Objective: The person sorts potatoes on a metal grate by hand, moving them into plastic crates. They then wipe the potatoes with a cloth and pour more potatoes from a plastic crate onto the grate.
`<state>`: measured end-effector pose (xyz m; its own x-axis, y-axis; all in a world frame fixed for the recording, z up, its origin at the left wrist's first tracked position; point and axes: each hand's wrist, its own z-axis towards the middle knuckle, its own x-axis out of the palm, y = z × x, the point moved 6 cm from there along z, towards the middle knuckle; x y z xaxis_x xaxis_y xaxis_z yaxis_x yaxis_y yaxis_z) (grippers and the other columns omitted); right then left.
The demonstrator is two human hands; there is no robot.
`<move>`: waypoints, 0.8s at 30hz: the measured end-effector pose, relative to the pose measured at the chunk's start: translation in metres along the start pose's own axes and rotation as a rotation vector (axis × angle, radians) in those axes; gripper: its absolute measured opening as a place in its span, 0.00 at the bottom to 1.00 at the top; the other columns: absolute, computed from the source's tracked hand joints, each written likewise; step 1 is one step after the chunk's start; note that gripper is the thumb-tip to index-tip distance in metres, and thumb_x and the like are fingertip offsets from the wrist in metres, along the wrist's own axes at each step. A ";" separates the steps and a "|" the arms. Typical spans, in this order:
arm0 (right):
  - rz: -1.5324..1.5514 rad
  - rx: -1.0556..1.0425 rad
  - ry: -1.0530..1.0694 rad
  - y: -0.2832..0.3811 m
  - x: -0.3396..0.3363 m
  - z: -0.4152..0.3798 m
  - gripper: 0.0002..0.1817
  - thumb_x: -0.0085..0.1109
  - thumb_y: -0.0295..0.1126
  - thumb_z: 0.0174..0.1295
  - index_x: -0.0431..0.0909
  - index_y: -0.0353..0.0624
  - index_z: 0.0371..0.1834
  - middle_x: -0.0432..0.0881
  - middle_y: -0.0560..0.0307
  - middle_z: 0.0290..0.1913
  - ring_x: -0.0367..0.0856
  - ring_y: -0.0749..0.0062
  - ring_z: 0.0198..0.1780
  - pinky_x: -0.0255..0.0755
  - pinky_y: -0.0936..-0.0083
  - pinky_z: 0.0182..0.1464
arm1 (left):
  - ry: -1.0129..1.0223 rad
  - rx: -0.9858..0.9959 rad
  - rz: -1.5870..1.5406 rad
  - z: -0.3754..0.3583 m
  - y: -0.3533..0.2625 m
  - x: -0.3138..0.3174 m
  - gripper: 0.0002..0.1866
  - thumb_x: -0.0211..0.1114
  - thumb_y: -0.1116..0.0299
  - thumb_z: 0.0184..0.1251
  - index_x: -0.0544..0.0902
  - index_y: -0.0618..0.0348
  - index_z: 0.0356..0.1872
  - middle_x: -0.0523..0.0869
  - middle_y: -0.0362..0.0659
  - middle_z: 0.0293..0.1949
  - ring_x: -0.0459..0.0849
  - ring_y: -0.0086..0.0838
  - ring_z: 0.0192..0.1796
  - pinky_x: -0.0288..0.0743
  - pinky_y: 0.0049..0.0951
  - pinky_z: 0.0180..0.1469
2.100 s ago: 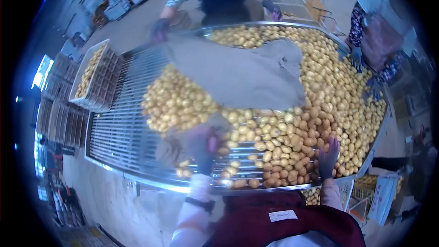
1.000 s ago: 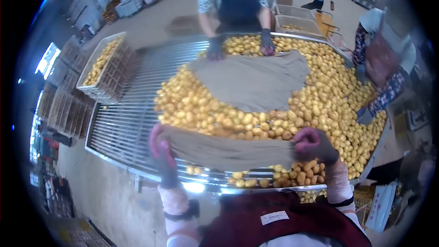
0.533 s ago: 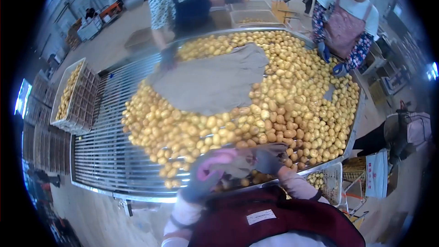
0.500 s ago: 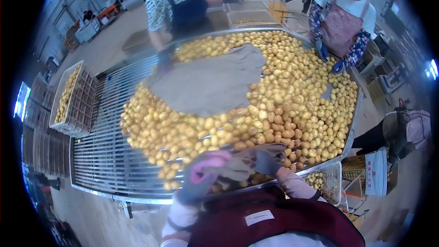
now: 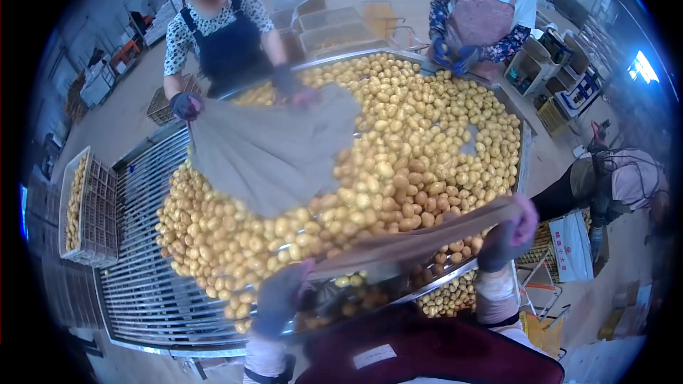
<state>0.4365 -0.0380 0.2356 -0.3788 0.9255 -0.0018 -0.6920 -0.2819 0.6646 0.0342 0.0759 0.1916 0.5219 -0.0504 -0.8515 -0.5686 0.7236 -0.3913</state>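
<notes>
A brown-grey cloth [image 5: 420, 240] is stretched between my two gloved hands, above the near edge of the sorting table. My left hand [image 5: 279, 300], blurred, grips its left end. My right hand [image 5: 509, 236], in a grey and pink glove, is closed on the right end, higher up. Below and beyond the cloth lie many small yellow-brown potatoes [image 5: 434, 128], heaped on the metal table; some look darker and wetter near the middle. Through the cloth and under its lower edge, several potatoes show dimly.
Across the table a person [image 5: 235, 43] holds a larger grey cloth [image 5: 270, 146] over the potatoes. Another person [image 5: 484, 18] stands at the far right. Bare metal slats [image 5: 153, 270] run along the left, beside a crate of potatoes [image 5: 92, 206]. A cardboard box [image 5: 571, 247] stands at right.
My hands have moved apart, the right one rightward and up, spreading the bunched cloth. The person opposite has lifted an edge of the grey cloth. My view has shifted.
</notes>
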 end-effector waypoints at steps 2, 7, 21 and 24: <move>-0.091 -0.031 -0.172 -0.011 0.002 0.029 0.15 0.55 0.38 0.73 0.79 0.34 0.46 0.82 0.53 0.41 0.83 0.69 0.44 0.77 0.75 0.50 | -0.097 0.036 -0.054 0.027 0.000 -0.006 0.25 0.70 0.73 0.55 0.85 0.50 0.59 0.88 0.45 0.37 0.88 0.38 0.36 0.81 0.36 0.36; -0.262 -0.135 0.198 -0.053 0.110 0.098 0.30 0.55 0.36 0.72 0.63 0.35 0.74 0.72 0.41 0.68 0.69 0.52 0.71 0.59 0.60 0.74 | -0.271 -0.166 0.197 0.119 0.058 0.007 0.30 0.71 0.69 0.58 0.78 0.53 0.66 0.84 0.47 0.47 0.84 0.38 0.43 0.78 0.34 0.44; -0.902 -0.169 0.774 -0.351 0.266 -0.058 0.26 0.51 0.50 0.72 0.77 0.41 0.62 0.73 0.43 0.66 0.58 0.35 0.76 0.49 0.35 0.74 | 0.144 -0.212 0.360 0.185 0.182 0.262 0.28 0.57 0.60 0.73 0.71 0.57 0.72 0.72 0.54 0.71 0.62 0.52 0.78 0.52 0.58 0.77; -1.134 -0.118 0.869 -0.382 0.302 -0.036 0.27 0.50 0.49 0.72 0.74 0.40 0.64 0.71 0.42 0.68 0.58 0.34 0.76 0.51 0.36 0.74 | 0.000 -0.234 0.321 0.240 0.205 0.270 0.33 0.58 0.60 0.72 0.65 0.58 0.76 0.66 0.52 0.76 0.58 0.49 0.80 0.46 0.57 0.79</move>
<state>0.5643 0.3400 -0.0460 0.1835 0.2275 -0.9564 -0.8992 0.4319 -0.0698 0.2114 0.3752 -0.0351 0.2944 0.1531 -0.9434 -0.8324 0.5261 -0.1743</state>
